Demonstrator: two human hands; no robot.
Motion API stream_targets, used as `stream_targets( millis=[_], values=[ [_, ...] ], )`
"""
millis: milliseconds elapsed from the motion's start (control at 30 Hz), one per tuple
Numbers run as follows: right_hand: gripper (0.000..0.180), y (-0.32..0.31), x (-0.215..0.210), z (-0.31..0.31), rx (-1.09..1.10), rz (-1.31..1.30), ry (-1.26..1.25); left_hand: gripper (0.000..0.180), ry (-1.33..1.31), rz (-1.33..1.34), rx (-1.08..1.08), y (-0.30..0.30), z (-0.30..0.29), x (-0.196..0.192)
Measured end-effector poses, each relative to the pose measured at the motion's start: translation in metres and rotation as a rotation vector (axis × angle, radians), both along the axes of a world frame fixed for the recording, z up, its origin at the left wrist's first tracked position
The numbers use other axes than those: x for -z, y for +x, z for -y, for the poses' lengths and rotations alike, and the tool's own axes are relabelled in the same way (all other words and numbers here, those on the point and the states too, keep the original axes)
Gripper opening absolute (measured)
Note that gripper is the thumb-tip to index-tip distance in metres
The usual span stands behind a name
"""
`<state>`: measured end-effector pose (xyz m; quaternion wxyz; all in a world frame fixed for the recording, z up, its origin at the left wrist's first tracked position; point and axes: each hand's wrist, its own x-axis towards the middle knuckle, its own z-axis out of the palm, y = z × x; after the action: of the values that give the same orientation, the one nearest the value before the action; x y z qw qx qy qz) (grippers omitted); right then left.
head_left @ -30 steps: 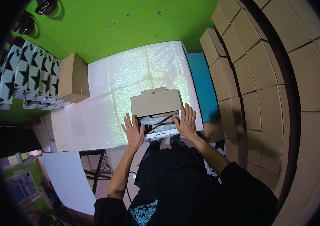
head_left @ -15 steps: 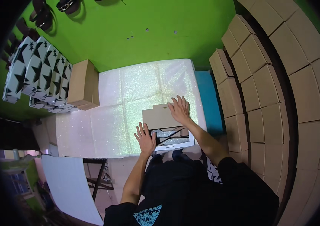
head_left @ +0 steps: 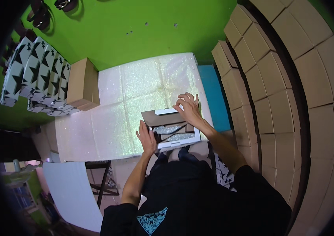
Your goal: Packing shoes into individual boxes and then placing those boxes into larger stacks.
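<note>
A shoebox (head_left: 177, 144) with a white front rim sits at the front of the table. In it lie glittery silver pieces (head_left: 182, 137) with dark straps, which look like sandals; part of them is hidden. The box's brown-lined lid (head_left: 157, 118) is partly raised at the far side, its white tab folded over. My right hand (head_left: 189, 111) is at the lid's far right edge, fingers curled, thumb pinching the edge by the tab. Against the box's left wall rests my left hand (head_left: 146, 137), its fingers stretched out.
A glittery white cloth covers the table (head_left: 108, 126). Star-patterned boxes (head_left: 43, 74) and a plain brown carton (head_left: 82, 84) stand at the left. Stacked brown cartons (head_left: 269, 78) line the right. Sandals (head_left: 39, 17) hang on the green wall. A white board (head_left: 70, 192) stands lower left.
The lid has tilted up from lying back, and its tab now shows white. My right hand has curled its fingers at the edge. My left hand has drawn its fingers closer along the box's side.
</note>
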<state>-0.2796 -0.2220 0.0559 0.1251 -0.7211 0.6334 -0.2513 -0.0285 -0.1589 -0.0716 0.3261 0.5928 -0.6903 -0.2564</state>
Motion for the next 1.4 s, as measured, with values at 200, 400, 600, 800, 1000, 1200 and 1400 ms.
stream_targets(
  millis=[200,400,600,800,1000,1200,1400],
  values=[
    [0.015,-0.004,0.008,-0.072,-0.175,0.041,-0.092,0.060,-0.069,-0.267,-0.170,0.036,-0.006,-0.020],
    [0.022,-0.004,0.028,-0.113,-0.373,-0.150,-0.080,0.057,-0.346,0.145,0.034,0.067,-0.016,-0.058],
    [0.027,-0.001,0.045,-0.123,-0.414,-0.201,-0.070,0.071,-0.236,0.443,0.336,0.001,-0.055,-0.084],
    [0.022,0.004,0.025,-0.106,-0.300,-0.122,-0.219,0.065,-0.315,0.411,0.310,-0.046,-0.063,-0.052],
    [0.020,0.005,0.030,-0.109,-0.318,-0.157,-0.235,0.068,-0.446,0.637,0.210,-0.055,-0.056,-0.030],
    [0.026,0.003,0.048,-0.130,-0.386,-0.190,-0.184,0.076,-0.482,0.667,0.253,-0.045,-0.074,-0.011],
    [0.027,0.003,0.074,-0.137,-0.411,-0.180,-0.184,0.077,-0.420,0.575,0.193,-0.043,-0.080,-0.008]
  ],
)
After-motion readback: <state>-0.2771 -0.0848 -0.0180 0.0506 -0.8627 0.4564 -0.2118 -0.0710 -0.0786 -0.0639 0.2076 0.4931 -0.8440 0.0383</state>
